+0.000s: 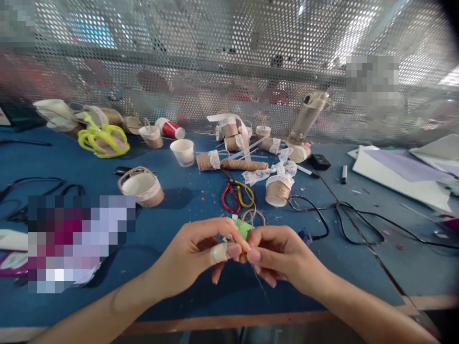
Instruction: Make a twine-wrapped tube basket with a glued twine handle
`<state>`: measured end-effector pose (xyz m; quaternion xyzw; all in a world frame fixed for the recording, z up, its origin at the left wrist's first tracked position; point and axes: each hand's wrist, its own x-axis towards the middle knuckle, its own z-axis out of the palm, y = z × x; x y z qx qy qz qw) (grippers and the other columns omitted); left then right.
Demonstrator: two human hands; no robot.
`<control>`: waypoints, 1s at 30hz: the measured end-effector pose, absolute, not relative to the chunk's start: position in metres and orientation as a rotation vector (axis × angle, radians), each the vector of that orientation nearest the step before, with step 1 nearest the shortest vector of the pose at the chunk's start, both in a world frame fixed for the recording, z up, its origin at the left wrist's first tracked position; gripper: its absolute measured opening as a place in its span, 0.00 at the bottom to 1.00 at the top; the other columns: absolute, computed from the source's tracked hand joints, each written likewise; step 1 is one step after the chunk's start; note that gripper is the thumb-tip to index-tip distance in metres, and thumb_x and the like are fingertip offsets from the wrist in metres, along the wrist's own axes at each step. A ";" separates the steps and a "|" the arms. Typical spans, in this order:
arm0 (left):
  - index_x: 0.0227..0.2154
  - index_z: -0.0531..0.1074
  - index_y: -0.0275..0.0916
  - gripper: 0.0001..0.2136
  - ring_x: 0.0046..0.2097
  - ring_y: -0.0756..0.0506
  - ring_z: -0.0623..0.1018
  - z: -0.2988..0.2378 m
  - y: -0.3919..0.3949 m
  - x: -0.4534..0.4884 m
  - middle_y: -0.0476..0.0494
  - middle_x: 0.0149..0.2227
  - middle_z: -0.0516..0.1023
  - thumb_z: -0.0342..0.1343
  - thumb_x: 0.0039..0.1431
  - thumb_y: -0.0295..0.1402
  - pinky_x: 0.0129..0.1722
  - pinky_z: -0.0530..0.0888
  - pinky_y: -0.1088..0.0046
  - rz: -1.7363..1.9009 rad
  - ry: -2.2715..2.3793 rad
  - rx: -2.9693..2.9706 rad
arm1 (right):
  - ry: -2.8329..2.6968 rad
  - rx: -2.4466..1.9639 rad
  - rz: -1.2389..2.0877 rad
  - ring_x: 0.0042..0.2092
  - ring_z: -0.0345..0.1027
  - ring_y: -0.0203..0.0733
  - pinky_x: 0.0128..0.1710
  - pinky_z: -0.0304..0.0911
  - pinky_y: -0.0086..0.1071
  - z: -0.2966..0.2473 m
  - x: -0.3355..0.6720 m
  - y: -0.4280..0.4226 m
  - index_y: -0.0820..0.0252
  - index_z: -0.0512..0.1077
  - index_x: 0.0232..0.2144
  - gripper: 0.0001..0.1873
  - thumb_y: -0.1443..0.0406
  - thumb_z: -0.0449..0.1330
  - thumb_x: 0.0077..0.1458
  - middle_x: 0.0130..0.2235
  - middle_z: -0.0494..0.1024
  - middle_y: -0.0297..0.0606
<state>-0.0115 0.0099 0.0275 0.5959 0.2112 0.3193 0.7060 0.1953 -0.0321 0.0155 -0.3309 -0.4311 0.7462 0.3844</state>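
My left hand (208,248), a band of pale tape around its thumb, and my right hand (281,253) meet fingertip to fingertip above the front of the table. Both pinch brown twine (264,219); it loops up behind the fingers, and a thin frayed strand hangs below. The pinched part is mostly hidden. Just behind my hands lies a piece of green paper (244,228). Scissors (238,191) with one red and one yellow handle rest beyond it. To their right, a twine-wrapped cup (278,191) with white lace lies tipped, its mouth towards me.
A handled basket cup (143,188), a white paper cup (182,154) and a yellow crown-like piece (103,141) stand left. A twine roll (245,165) lies mid-table. A black cable (344,224), a glue bottle-like clear container (308,117) and paper sheets (398,172) are right. Perforated metal (215,62) rises behind.
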 end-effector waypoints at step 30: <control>0.37 0.81 0.40 0.08 0.26 0.55 0.74 0.030 0.010 -0.013 0.49 0.31 0.78 0.56 0.65 0.26 0.24 0.76 0.87 0.738 0.493 1.492 | -1.197 -0.882 1.805 0.23 0.47 0.27 0.22 0.40 0.28 0.018 0.199 -0.036 0.63 0.73 0.29 0.15 0.57 0.66 0.60 0.27 0.69 0.30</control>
